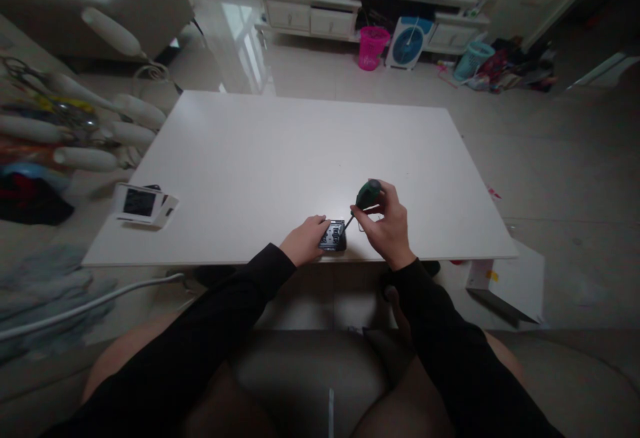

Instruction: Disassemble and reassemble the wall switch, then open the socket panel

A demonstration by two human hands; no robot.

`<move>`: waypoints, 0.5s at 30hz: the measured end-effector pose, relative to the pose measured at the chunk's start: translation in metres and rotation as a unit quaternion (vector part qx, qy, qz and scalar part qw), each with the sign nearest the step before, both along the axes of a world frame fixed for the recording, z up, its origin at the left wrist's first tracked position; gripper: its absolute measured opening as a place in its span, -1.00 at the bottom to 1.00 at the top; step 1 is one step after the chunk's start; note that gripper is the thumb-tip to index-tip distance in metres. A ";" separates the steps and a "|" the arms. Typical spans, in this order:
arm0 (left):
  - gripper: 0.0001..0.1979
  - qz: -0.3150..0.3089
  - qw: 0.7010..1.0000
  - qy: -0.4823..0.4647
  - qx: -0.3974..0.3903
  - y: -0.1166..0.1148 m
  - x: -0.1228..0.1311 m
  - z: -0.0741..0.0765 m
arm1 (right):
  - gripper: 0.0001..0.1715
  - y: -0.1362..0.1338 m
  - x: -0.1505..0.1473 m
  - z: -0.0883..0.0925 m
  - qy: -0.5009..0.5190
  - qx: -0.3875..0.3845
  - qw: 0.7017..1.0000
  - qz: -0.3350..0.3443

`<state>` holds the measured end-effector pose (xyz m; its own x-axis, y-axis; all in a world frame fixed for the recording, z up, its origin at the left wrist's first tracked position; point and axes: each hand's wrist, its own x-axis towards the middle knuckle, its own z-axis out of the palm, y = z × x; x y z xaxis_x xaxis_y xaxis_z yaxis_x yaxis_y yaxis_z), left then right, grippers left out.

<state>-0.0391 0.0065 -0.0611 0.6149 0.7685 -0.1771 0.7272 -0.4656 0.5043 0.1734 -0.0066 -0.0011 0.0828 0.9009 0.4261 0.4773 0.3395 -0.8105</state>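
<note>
Near the front edge of the white table (280, 151) lies a small dark rectangular device (334, 235) with pale markings on its top. My left hand (306, 238) grips its left side, fingers closed around the edge. In my right hand (390, 228) is a screwdriver (369, 193) with a dark green and black handle, held tilted between thumb and fingers. Its thin shaft slopes down to the left, and the tip meets the device's right part. Whether the tip sits in a screw is too small to tell. A small thin loop, partly hidden, shows beside my right hand.
A white box with a dark screen (139, 203) stands at the table's left end. Below the right front corner is a white panel-like piece (515, 285). White lamp-like arms (85, 158) crowd the left side. A pink basket (373, 48) and a fan (407, 43) stand beyond the table.
</note>
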 end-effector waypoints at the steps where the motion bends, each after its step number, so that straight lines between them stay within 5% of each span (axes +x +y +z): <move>1: -0.28 0.000 1.000 -0.002 0.001 0.000 0.000 0.000 | -0.43 0.000 0.000 0.000 0.001 -0.001 1.000 0.002; 15: -0.30 0.006 1.000 -0.008 0.002 0.000 0.002 0.002 | -0.43 -0.002 -0.003 0.001 -0.035 0.005 0.999 0.039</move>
